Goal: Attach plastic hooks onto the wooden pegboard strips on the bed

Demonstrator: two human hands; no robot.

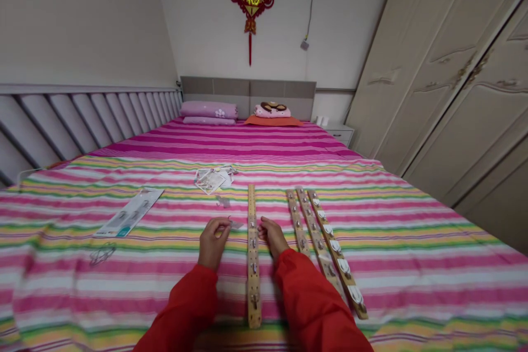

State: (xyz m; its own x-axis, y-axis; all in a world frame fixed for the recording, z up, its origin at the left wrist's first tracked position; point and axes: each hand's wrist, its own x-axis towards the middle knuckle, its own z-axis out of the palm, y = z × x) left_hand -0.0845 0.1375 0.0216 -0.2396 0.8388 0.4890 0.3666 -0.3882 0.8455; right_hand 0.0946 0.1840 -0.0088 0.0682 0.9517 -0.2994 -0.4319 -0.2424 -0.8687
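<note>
A narrow wooden strip [253,280] with a row of holes lies lengthwise between my hands, with several small metal hooks on clear pads along its nearer part. On its left, my left hand [213,239] pinches a clear adhesive hook [236,225], its thin see-through pad sticking out toward the strip. My right hand [273,235] is close beside the strip's right edge, fingers curled together; what they hold, if anything, is too small to make out. Another clear adhesive hook [223,201] lies on the striped sheet just beyond my left hand.
Three more strips lie to the right: two wooden strips [297,220] [315,226] with metal hooks, and one strip [340,264] carrying white cable loops. Leftward are a hook package [131,213] and a wire tangle [103,253]. Paper and plastic scraps [214,177] lie farther back.
</note>
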